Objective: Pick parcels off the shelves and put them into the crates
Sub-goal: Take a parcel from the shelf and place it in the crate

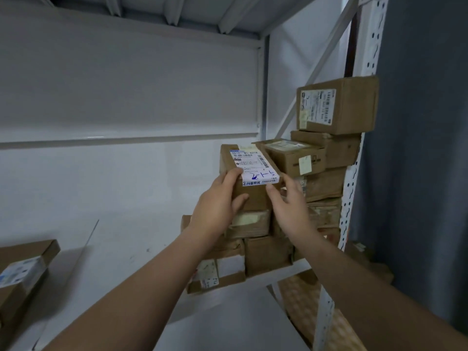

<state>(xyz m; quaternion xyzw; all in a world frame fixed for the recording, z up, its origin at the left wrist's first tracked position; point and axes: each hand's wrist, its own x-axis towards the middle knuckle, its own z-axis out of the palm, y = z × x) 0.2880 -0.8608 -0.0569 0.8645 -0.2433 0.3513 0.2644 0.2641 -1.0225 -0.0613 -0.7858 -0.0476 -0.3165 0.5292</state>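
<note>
head view: left hand (218, 209) and right hand (291, 207) grip the parcel (253, 164) held between them.

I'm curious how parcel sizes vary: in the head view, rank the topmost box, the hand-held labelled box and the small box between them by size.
1. topmost box
2. hand-held labelled box, close behind; it is nearer the camera, so this is unsure
3. small box, looks smallest

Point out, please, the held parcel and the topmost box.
held parcel (253, 168): head view, on its white shipping label.
topmost box (354, 105): head view, on the brown face right of its label.
</note>
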